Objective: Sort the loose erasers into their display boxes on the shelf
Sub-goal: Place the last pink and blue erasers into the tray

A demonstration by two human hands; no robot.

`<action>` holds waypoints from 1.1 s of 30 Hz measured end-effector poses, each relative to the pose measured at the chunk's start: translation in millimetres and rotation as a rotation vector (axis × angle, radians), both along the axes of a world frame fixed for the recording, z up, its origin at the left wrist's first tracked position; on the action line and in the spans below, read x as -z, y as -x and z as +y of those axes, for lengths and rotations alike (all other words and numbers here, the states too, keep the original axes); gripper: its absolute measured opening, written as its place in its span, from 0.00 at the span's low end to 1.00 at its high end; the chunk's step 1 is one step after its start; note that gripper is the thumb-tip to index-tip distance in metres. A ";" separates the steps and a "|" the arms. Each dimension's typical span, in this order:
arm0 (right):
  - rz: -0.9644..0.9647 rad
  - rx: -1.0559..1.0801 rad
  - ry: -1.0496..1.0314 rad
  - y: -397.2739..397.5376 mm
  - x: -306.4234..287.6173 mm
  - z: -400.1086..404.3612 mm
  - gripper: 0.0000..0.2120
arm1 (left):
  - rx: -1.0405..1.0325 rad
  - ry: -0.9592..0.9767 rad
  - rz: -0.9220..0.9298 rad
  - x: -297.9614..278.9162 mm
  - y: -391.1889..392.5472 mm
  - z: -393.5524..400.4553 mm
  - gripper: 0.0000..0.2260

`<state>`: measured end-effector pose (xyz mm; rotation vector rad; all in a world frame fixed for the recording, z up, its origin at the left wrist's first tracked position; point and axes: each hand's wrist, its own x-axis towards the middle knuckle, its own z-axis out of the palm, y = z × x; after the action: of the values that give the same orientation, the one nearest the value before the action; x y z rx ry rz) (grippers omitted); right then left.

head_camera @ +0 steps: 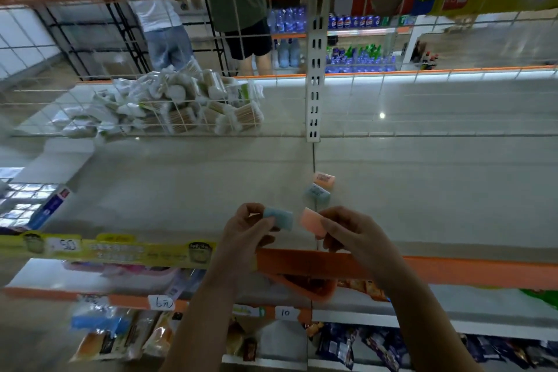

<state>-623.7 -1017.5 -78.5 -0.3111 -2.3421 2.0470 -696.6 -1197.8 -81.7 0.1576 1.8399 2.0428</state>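
Note:
My left hand [246, 228] pinches a light blue eraser [279, 218] just above the front edge of the white shelf [187, 190]. Beside it my right hand [350, 231] pinches a pink eraser [312, 220]. The two erasers are a small gap apart. Farther back on the shelf lie two more wrapped erasers, a blue one [317, 194] and an orange-pink one [324, 180] just behind it. At the far left edge stands a blue display box [33, 202] with small packed items; the blur hides what they are.
A wire mesh backs the shelf, with a pile of cotton-swab packs [178, 106] behind it at the left. A white slotted upright [314, 84] stands at the middle. An orange shelf lip [392, 269] runs below my hands. Snack packs fill lower shelves. Two people stand beyond the mesh.

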 end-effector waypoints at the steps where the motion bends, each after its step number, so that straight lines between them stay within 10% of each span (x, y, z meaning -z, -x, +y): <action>1: 0.003 -0.010 0.010 1.6 -0.7 -4.7 0.07 | -0.013 -0.054 -0.052 -1.2 0.5 -5.8 0.05; 11: 0.066 -0.190 -0.004 40.6 -25.7 -101.9 0.07 | -0.203 -0.317 -0.182 -18.2 1.8 -109.2 0.10; 33: 0.034 -0.448 -0.102 143.5 -39.9 -433.5 0.09 | -0.362 -0.200 -0.081 -50.8 68.2 -432.1 0.04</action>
<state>-767.2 -1451.0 -38.6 0.2754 -2.6725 2.0544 -764.7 -1629.9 -30.9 -0.2184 1.7105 2.4365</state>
